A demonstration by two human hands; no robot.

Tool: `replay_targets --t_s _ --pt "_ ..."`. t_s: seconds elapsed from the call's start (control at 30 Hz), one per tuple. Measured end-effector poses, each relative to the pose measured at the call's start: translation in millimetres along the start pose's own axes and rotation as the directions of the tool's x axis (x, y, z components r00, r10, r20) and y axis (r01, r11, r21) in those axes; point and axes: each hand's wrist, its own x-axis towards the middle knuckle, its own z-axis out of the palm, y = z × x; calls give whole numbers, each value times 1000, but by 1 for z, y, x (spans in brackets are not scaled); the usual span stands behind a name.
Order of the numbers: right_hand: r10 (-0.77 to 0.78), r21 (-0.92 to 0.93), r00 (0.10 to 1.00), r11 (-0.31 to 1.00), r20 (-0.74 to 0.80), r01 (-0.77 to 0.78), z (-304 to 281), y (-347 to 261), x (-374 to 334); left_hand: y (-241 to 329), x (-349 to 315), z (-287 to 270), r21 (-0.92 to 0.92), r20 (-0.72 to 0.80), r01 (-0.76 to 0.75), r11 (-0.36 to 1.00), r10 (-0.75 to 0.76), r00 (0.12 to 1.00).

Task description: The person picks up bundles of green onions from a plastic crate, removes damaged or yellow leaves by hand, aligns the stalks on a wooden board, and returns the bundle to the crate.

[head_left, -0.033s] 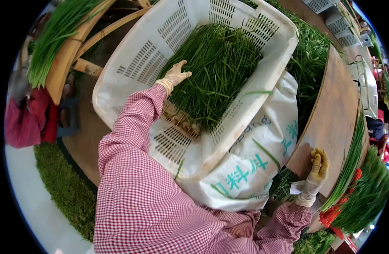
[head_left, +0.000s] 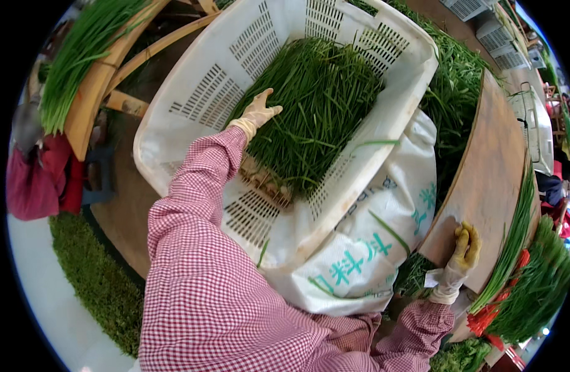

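A large white plastic crate (head_left: 167,133) with slotted walls is tilted in front of me. Inside lies a thick heap of long green chives (head_left: 316,105), pale stem ends toward me. My left hand (head_left: 258,113), in a pale glove, reaches over the crate's left side to the edge of the chives, its fingers spread and gripping nothing. Low on the right, my right hand (head_left: 466,251), in a glove stained yellow at the fingers, is held with curled fingers over a wooden board (head_left: 483,167). Nothing shows in its fingers.
A white woven sack (head_left: 365,248) lies under the crate's near right side. More loose greens (head_left: 455,80) lie beyond it. Chive bundles (head_left: 505,248) and red ties (head_left: 483,319) are at the right. A bundle (head_left: 80,68) rests on a wooden frame (head_left: 96,93) at the left, near a person (head_left: 37,180).
The view has shifted very slightly. Both hands keep nearly the same places and poses.
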Motion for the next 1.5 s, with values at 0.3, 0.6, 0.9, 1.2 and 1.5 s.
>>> replay_targets --t_s 0.3,0.6,0.9,1.2,1.5 --pt "10 -177 995 984 -97 -28 0 7 -9 30 104 45 20 -315 -21 1000 27 949" --pt "119 -121 991 985 -68 -127 -20 16 -21 7 169 51 79 -194 200 977 -182 964" --pt "112 -263 970 950 -217 -169 -10 8 -16 1 176 58 123 -253 283 951 -245 936" --pt "220 -114 932 958 -288 -262 14 -15 -6 21 158 83 100 -274 163 982 -131 953" --pt "226 -69 924 963 -308 -259 10 -9 -12 45 161 71 -124 2 312 942 -314 949"
